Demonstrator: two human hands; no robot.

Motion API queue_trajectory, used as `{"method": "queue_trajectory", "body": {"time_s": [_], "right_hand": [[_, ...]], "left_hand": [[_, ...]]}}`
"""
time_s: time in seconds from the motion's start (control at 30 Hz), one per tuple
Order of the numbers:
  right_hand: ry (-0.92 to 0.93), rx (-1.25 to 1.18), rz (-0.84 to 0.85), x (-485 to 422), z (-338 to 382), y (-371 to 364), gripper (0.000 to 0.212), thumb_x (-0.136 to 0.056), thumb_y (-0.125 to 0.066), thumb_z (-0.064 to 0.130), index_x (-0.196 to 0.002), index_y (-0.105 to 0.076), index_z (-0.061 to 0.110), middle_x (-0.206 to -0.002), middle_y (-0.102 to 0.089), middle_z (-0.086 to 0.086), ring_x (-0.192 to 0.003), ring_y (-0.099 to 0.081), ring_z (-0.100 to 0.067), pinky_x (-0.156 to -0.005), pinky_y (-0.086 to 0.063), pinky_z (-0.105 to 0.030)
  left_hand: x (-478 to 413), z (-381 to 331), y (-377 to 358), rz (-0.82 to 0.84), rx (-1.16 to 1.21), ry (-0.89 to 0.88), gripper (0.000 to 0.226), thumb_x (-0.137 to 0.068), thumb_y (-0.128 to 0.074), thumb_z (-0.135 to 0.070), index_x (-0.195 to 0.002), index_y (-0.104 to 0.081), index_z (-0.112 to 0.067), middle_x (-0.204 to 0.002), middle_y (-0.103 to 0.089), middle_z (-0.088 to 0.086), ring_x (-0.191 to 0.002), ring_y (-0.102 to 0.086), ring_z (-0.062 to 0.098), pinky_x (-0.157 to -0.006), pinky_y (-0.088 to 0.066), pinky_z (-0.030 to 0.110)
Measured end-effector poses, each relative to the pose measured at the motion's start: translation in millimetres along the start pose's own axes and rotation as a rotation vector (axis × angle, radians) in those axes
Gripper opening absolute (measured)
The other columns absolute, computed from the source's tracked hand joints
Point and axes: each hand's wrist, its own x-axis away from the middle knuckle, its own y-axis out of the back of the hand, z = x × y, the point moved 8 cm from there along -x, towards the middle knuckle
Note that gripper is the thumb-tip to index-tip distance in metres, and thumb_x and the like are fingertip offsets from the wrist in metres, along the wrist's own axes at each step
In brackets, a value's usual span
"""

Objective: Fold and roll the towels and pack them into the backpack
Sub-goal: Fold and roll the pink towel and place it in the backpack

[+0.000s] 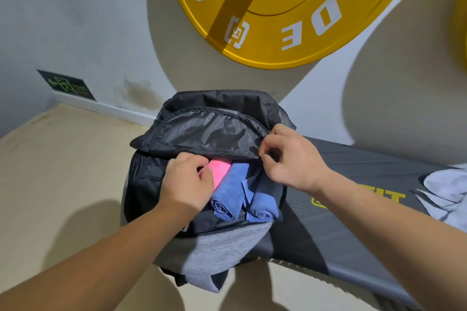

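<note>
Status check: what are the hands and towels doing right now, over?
Left hand grips pink towel in backpack. Right hand pinches flap open. Two blue rolls packed. Nothing blocking.

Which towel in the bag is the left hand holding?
The pink towel, leftmost in the backpack, gripped by the left hand; the middle blue roll and right blue roll beside it are not held.

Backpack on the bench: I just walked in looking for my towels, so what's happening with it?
A person is packing towels into the backpack, which rests open on the bench. Two blue rolls sit inside. The left hand grips a pink towel beside them, and the right hand pinches the edge of the flap. A pale cloth lies on the bench.
</note>
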Motion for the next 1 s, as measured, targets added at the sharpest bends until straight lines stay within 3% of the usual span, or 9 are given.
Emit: {"method": "queue_trajectory", "body": {"time_s": [0.1,0.23,0.33,0.43,0.53,0.6,0.67,0.9,1.0], "right_hand": [[0.054,-0.006,0.184,8.2,17.6,-11.5,0.020,-0.073,-0.057,0.019,-0.085,-0.071,0.027,-0.077,-0.060,0.012,-0.072,-0.055,-0.009,-0.072,-0.053,-0.032],[0.144,0.204,0.432,27.2,25.9,-38.0,0.052,-0.070,-0.044,0.028,-0.113,-0.073,0.037,-0.084,-0.045,0.012,-0.088,-0.057,-0.013,-0.075,-0.053,-0.031],[0.078,0.092,0.343,29.1,10.6,-23.5,0.043,-0.066,-0.042,0.025,-0.090,-0.078,0.029,-0.084,-0.048,0.007,-0.081,-0.055,-0.014,-0.072,-0.051,-0.032],[-0.132,-0.085,0.087,23.5,-26.3,10.7,0.025,-0.070,-0.049,0.007,-0.079,-0.068,0.021,-0.083,-0.052,0.004,-0.073,-0.054,-0.015,-0.069,-0.042,-0.030],[-0.282,-0.137,0.046,29.5,-56.0,20.0,0.021,-0.082,-0.056,0.003,-0.088,-0.064,0.022,-0.085,-0.063,-0.002,-0.072,-0.058,-0.016,-0.068,-0.041,-0.025],[-0.306,-0.156,0.096,34.6,-62.7,14.5,0.004,-0.086,-0.068,0.016,-0.088,-0.068,0.020,-0.083,-0.069,0.001,-0.076,-0.063,-0.017,-0.070,-0.044,-0.024],[-0.320,-0.173,0.152,38.3,-64.2,4.2,0.015,-0.084,-0.077,0.032,-0.090,-0.069,0.020,-0.084,-0.071,0.004,-0.078,-0.063,-0.015,-0.071,-0.046,-0.024],[-0.301,-0.141,0.178,33.7,-59.1,-16.0,0.032,-0.080,-0.080,0.043,-0.100,-0.067,0.022,-0.078,-0.059,0.010,-0.076,-0.056,-0.014,-0.069,-0.041,-0.026],[-0.346,-0.200,0.152,32.6,-65.0,-13.7,0.031,-0.077,-0.083,0.040,-0.092,-0.064,0.020,-0.074,-0.060,0.007,-0.070,-0.054,-0.014,-0.064,-0.044,-0.026]], "left_hand": [[19.0,-29.6,2.8,-0.024,-0.047,-0.280,0.010,-0.088,-0.066,-0.016,-0.094,-0.074,-0.019,-0.096,-0.055,-0.009,-0.094,-0.047,0.015,-0.082,-0.047,0.033],[31.4,-54.6,-23.1,0.172,-0.129,-0.372,0.022,-0.093,-0.061,-0.028,-0.110,-0.072,-0.017,-0.114,-0.056,-0.008,-0.106,-0.047,0.016,-0.094,-0.048,0.037],[40.6,-79.7,-34.3,0.226,-0.255,-0.479,0.031,-0.094,-0.055,-0.038,-0.113,-0.069,-0.019,-0.125,-0.054,-0.008,-0.116,-0.045,0.018,-0.100,-0.043,0.036],[48.3,-104.1,-49.3,0.317,-0.388,-0.542,0.029,-0.097,-0.044,-0.039,-0.098,-0.063,-0.017,-0.108,-0.057,-0.002,-0.108,-0.047,0.022,-0.091,-0.043,0.035],[54.1,-115.5,-66.1,0.398,-0.545,-0.481,0.038,-0.101,-0.038,-0.044,-0.101,-0.062,-0.014,-0.108,-0.058,0.003,-0.111,-0.047,0.024,-0.086,-0.041,0.036],[55.4,-121.3,-74.7,0.404,-0.608,-0.430,0.052,-0.097,-0.040,-0.057,-0.107,-0.063,-0.012,-0.113,-0.057,0.006,-0.115,-0.046,0.025,-0.087,-0.044,0.038],[54.4,-125.5,-83.1,0.405,-0.652,-0.386,0.058,-0.093,-0.047,-0.064,-0.116,-0.060,-0.013,-0.118,-0.056,0.007,-0.117,-0.048,0.027,-0.087,-0.045,0.039],[52.2,-122.3,-94.5,0.411,-0.641,-0.199,0.063,-0.087,-0.062,-0.058,-0.128,-0.050,-0.012,-0.123,-0.055,0.009,-0.112,-0.059,0.027,-0.073,-0.043,0.034],[50.0,-119.8,-95.2,0.407,-0.608,-0.138,0.038,-0.094,-0.058,-0.034,-0.123,-0.052,-0.010,-0.121,-0.061,0.011,-0.108,-0.064,0.030,-0.069,-0.039,0.032]]}}
